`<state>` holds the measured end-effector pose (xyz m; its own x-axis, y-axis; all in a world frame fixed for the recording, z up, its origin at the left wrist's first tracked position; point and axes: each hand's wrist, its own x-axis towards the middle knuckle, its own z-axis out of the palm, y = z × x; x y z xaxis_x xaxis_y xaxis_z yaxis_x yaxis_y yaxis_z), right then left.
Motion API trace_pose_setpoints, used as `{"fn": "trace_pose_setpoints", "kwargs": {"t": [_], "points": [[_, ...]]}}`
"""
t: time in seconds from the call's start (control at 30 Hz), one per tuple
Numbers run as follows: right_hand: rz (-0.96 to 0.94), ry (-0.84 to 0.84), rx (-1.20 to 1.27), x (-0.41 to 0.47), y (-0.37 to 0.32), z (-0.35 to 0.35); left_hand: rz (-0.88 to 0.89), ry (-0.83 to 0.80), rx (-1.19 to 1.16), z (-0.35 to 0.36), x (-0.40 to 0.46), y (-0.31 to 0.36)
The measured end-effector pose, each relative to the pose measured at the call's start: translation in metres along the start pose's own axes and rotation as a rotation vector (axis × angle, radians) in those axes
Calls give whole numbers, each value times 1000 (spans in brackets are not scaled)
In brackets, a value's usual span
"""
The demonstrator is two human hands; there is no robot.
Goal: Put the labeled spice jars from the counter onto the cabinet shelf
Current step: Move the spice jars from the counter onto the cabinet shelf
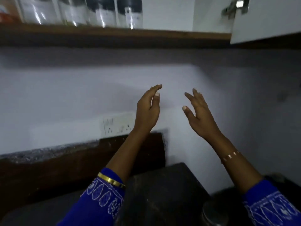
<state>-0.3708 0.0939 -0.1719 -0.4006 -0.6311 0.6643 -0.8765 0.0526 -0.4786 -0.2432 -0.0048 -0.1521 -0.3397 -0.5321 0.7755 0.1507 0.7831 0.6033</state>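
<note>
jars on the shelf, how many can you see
4, side by side on the cabinet shelf: jar one, jar two, jar three, jar four. More may sit beyond the frame's left edge.

The spice jars (129,13) look like clear glossy glass or plastic with matt black lids and pale paper labels, standing on a brown wooden cabinet shelf (162,32) beside a smooth white cabinet door (267,22) with a shiny metal hinge (236,7). The sleeves (101,198) are blue cloth with white stitching, the bangle (112,179) polished gold metal, the wall (65,88) matt painted, and the desk (162,190) dark and dull.
</note>
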Motion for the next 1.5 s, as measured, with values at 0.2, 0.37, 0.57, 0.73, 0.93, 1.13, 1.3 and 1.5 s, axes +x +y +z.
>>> {"fn": "trace_pose_setpoints", "kwargs": {"t": [0.2,0.37,0.57,0.73,0.93,1.13,1.3,1.5], "points": [[317,-49,46,-129,61,17,-202,-120,-121,36,-105,-33],[566,-175,7,-227,97,40,-401,-264,-156,71,-198,-54],[683,-411,-107,-294,118,59,-641,-433,-117,98,-273,-63],[671,-409,-122,-306,128,63,-814,-520,-115,109,-309,-63],[728,-312,-3,-303,142,62,-886,-522,-122,117,-327,-62],[745,-304,193,-302,160,63,-986,-466,-72,119,-333,-59],[746,-273,300,-300,170,73,-1067,-382,-147,118,-335,-51],[727,-139,317,-292,168,77,-1200,-264,-304,112,-329,-39]]}}
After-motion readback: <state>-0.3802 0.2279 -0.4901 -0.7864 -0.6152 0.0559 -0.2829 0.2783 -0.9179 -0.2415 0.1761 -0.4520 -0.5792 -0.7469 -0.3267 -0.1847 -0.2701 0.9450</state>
